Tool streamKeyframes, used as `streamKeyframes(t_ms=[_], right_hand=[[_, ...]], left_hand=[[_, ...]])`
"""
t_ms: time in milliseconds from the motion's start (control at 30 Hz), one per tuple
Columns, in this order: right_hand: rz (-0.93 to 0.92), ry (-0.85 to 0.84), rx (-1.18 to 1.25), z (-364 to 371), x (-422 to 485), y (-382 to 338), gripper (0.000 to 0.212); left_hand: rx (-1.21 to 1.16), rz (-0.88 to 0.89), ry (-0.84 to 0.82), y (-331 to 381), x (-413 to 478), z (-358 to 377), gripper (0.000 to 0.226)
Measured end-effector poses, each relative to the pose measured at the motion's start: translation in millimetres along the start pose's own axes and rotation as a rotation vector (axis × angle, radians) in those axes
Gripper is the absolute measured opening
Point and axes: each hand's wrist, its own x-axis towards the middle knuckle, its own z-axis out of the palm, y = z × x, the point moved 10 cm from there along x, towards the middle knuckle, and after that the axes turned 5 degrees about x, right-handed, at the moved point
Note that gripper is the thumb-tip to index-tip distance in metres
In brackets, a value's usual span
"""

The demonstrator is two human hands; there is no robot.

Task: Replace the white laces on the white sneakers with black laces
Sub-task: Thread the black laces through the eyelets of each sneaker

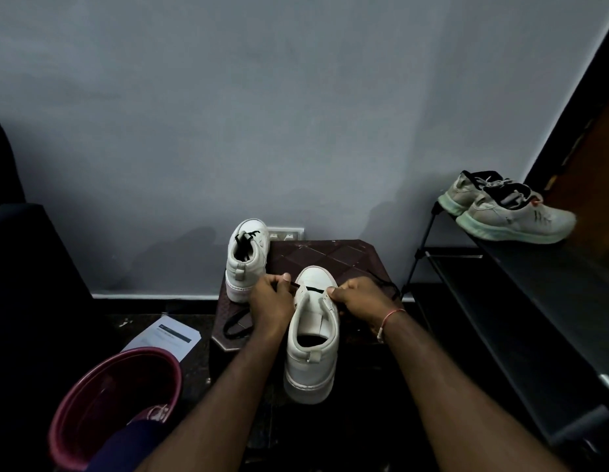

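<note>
The sneaker (pixel 311 338) stands on the bench (pixel 330 253) between the hands, heel toward the person. One bar of black lace (pixel 311 288) crosses its lowest eyelets. The left hand (pixel 270 301) pinches the left lace end between thumb and fingers. The right hand (pixel 361 299) is curled round the right eyelet edge, thumb on top; whether it also holds the lace cannot be told. Risks: unequal pull would leave one tail short. A twisted lace would lie crooked across the tongue. A skipped eyelet would force re-threading. The slack loop (pixel 235 323) hanging below the left hand could snag on the bench edge. The second sneaker (pixel 245 260), beyond the left hand, already shows black lace. Containers: the basin (pixel 92 386), near the left forearm, holds a pale item at its rim, partly hidden and not identifiable. The rack (pixel 500 267), right of the right hand, carries a pair of grey shoes (pixel 507 209).
</note>
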Motion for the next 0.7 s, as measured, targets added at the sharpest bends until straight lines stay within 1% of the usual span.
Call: streamKeyframes(t_ms=[67,133,167,267,367,467,567,633,700], right_hand=[[-0.013,0.007,-0.011,-1.1,0.4,-1.8,0.035],[-0.025,0.016,-0.03,-0.9,0.7,-3.4,0.035],[-0.032,0.025,-0.036,-0.9,0.2,-4.3,0.035],[-0.033,0.043,-0.021,-0.6,-0.2,-3.0,0.034],[-0.049,0.054,-0.108,-0.2,2.3,-3.0,0.034],[-0.066,0.049,-0.163,0.1,4.7,-5.5,0.031],[-0.083,0.056,-0.181,-2.2,3.9,-9.6,0.032],[-0.076,0.054,-0.178,-4.9,5.0,-7.8,0.033],[-0.07,0.043,-0.168,-5.2,6.2,-5.7,0.032]], left_hand=[[0.045,0.086,-0.109,7.7,0.4,8.6,0.02],[0.075,0.106,-0.167,9.8,-0.7,13.7,0.02],[0.082,0.103,-0.159,9.5,-1.0,13.8,0.02],[0.155,0.111,-0.041,13.2,-3.7,6.0,0.025],[0.201,0.049,0.037,6.1,-1.6,0.3,0.023],[0.107,-0.062,0.081,-10.6,1.5,1.6,0.028],[0.024,-0.128,0.108,-20.1,2.6,3.4,0.032],[-0.005,-0.145,0.06,-26.4,6.8,10.8,0.036],[-0.113,-0.158,-0.004,-29.7,10.7,17.5,0.042]])
